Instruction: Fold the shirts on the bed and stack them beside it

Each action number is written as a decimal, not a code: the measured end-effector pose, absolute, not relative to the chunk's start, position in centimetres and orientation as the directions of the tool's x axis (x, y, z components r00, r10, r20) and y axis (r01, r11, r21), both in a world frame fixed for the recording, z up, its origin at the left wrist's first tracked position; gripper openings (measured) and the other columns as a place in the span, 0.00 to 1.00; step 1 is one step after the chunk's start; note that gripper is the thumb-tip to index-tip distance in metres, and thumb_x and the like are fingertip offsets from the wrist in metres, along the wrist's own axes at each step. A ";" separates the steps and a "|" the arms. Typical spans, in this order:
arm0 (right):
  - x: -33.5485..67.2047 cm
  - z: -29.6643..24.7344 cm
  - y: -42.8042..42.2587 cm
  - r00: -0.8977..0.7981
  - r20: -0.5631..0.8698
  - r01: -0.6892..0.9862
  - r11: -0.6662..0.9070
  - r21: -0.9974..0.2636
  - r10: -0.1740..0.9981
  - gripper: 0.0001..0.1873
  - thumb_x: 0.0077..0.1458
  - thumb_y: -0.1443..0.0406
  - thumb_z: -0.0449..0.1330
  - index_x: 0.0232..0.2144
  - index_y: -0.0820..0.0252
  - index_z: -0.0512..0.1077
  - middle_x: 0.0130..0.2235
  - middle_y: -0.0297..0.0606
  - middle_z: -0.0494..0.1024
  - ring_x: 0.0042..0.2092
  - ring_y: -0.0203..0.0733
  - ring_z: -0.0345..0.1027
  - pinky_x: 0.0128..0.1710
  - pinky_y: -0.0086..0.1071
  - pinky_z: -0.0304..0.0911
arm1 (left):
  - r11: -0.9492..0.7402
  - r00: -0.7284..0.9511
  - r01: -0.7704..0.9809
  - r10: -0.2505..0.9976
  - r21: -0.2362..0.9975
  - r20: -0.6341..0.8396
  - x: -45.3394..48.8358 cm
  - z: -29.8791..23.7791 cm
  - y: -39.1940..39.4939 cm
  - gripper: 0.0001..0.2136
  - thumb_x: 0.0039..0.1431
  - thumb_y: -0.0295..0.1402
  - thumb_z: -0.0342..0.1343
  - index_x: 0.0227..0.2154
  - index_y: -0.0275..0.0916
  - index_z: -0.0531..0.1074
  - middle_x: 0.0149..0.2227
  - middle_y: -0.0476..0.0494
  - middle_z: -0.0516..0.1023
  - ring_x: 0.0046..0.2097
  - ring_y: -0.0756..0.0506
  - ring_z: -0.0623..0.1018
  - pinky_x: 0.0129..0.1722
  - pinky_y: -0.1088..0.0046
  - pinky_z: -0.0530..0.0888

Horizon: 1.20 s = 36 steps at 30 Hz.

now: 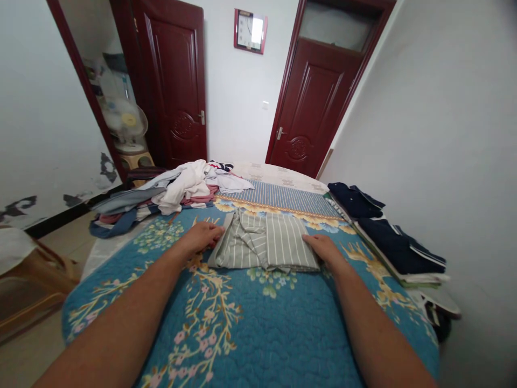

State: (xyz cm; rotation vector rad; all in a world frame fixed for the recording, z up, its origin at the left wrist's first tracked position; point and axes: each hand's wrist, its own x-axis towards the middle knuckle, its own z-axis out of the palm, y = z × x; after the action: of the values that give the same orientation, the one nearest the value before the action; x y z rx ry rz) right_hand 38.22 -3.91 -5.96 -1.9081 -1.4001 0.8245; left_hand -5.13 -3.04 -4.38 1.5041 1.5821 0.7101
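A grey-green shirt (286,242) with white stripes lies folded into a rough rectangle in front of me. Its right part is fairly smooth, while the left part is creased. My left hand (204,236) has its fingers curled together at the shirt's left edge, pinching the cloth there. At the opposite edge, my right hand (324,249) grips the side of the shirt between thumb and fingers, with some fingertips hidden. Both forearms reach in from the bottom of the view.
The shirt rests on a blue flowered quilted cover (283,323) over a table. A loose heap of clothes (181,188) lies at the back left. Folded dark clothes (398,245) are stacked along the right edge by the wall. A plastic stool (36,280) stands at left.
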 end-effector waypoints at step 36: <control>11.8 -0.7 -5.5 -0.269 0.324 0.713 0.413 -0.567 0.907 0.06 0.61 0.66 0.58 0.39 0.54 0.75 0.33 0.35 0.81 0.36 0.44 0.74 0.38 0.33 0.63 | 0.067 0.024 0.490 0.996 0.869 -0.090 -3.9 -5.0 -3.4 0.08 0.56 0.39 0.58 0.31 0.38 0.74 0.25 0.48 0.74 0.28 0.46 0.73 0.26 0.74 0.65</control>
State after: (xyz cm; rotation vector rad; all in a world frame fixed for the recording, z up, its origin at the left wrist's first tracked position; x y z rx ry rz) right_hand 11.76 -5.49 -0.73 -1.3689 -2.0618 0.4127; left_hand -3.89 -3.39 -5.03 1.5276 1.5718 0.8273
